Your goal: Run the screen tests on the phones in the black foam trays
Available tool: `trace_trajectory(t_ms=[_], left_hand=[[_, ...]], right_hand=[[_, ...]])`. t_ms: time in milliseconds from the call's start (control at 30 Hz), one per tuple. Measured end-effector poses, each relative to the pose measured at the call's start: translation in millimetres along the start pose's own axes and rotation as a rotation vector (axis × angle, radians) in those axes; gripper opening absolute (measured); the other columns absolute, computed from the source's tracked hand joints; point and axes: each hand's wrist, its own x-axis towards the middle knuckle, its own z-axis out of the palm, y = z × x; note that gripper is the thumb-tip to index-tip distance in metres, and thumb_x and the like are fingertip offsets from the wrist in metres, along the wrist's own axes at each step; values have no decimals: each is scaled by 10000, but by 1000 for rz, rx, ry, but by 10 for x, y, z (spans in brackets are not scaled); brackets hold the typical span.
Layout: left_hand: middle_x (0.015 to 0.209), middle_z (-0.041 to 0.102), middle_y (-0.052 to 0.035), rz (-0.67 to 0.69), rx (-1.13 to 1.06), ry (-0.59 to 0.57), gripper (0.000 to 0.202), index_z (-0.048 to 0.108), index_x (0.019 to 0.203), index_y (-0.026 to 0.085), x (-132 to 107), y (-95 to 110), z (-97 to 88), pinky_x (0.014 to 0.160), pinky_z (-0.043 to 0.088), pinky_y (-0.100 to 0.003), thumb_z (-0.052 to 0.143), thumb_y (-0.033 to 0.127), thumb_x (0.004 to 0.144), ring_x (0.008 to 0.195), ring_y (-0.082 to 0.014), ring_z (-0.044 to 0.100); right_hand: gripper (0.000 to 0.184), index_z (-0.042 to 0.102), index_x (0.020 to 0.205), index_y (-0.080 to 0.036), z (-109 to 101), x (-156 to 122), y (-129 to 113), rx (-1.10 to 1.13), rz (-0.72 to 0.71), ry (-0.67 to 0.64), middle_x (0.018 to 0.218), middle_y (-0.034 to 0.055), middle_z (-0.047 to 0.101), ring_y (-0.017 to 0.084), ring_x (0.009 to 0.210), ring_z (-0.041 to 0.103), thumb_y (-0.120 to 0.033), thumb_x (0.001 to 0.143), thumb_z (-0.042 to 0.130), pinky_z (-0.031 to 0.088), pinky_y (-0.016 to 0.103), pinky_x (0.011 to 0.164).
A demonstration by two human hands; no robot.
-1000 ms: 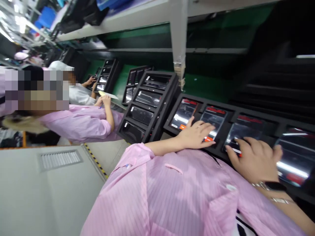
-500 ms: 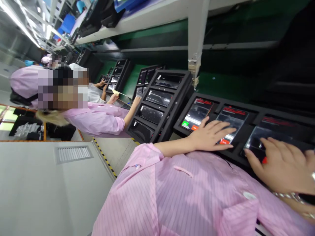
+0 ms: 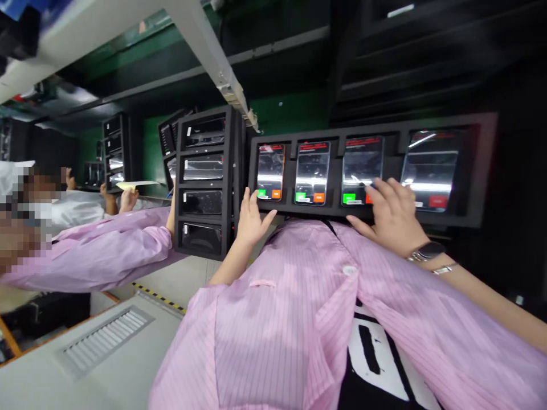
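Note:
A black foam tray (image 3: 290, 213) in front of me holds a row of several smartphones with lit screens, red text at the top and green and red buttons at the bottom. My left hand (image 3: 253, 219) is open at the tray's left end, fingertips by the green button of the leftmost phone (image 3: 270, 171). My right hand (image 3: 395, 219), a watch on its wrist, is open with fingers spread over the lower right corner of the third phone (image 3: 363, 165), partly covering its red button. Between them the second phone (image 3: 313, 171) lies uncovered. The rightmost phone (image 3: 431, 168) is beyond my right fingers.
Left of my tray stands a stack of black trays (image 3: 231, 188) with dark-screened phones. Farther left, a co-worker's pink sleeve (image 3: 115, 245) and another person's hand with a yellowish sheet (image 3: 137, 185) show. A pale post (image 3: 213, 57) rises behind the trays.
My view has swung right and down over the tray. My left hand has moved from the second phone to the leftmost one. My right hand stays by the third phone, whose buttons are now lit.

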Motion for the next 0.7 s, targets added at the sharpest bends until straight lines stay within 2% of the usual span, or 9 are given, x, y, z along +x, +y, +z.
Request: trace_trajectory(t_ms=[67,133,233,300,400,533,600,700], left_hand=[[1759,230,-273,-19,20,-11,830,332,1635,178,29,15,-24,1287,369,-605,513,697,1015,1661,-381,266],[1765,225,-262,-35,78,-3,782,436,1592,180,72,59,-46,1293,327,-662,529,691,1008,1672,-420,203],[1764,254,-236,30,153,26,757,553,1532,197,141,205,-39,1295,259,-732,605,697,966,1680,-467,102],[1746,328,-194,150,155,-6,719,615,1499,244,201,337,2,1311,240,-723,653,696,941,1676,-462,135],[1712,424,-134,305,145,-85,610,682,1441,317,312,500,97,1326,218,-714,666,674,947,1654,-439,238],[1681,485,-130,357,140,-91,546,710,1401,323,422,541,197,1328,198,-721,645,650,969,1617,-415,344],[1679,486,-151,348,128,-77,607,684,1433,298,443,507,222,1326,223,-702,648,673,956,1612,-407,359],[1663,497,-180,346,108,-46,700,646,1470,251,443,453,244,1318,259,-675,647,709,940,1617,-404,350]], right_hand=[[738,445,1570,-110,34,33,-20,-8,-19,-10,1566,263,499,427,1536,380,-643,1063,499,315,688,1264],[717,476,1558,-132,64,65,-38,-20,-15,-45,1590,248,477,425,1544,363,-645,1059,504,310,709,1251],[584,606,1452,-181,71,85,-74,-53,33,-159,1647,216,421,439,1563,318,-601,1061,497,262,752,1243],[547,640,1413,-185,36,72,-80,-68,56,-201,1671,210,393,450,1571,295,-580,1060,501,237,768,1241],[659,526,1542,-157,-69,-9,-8,-70,91,-163,1674,229,380,446,1572,297,-601,1056,503,238,761,1248],[822,379,1631,-92,-231,-216,199,-124,203,-36,1636,284,398,462,1559,312,-642,1039,525,252,763,1244],[802,423,1609,-99,-279,-314,281,-170,278,-26,1645,291,376,491,1560,290,-646,1033,532,239,795,1226],[683,573,1502,-149,-300,-389,324,-192,338,-59,1696,263,305,535,1558,254,-647,1041,498,218,841,1193]])
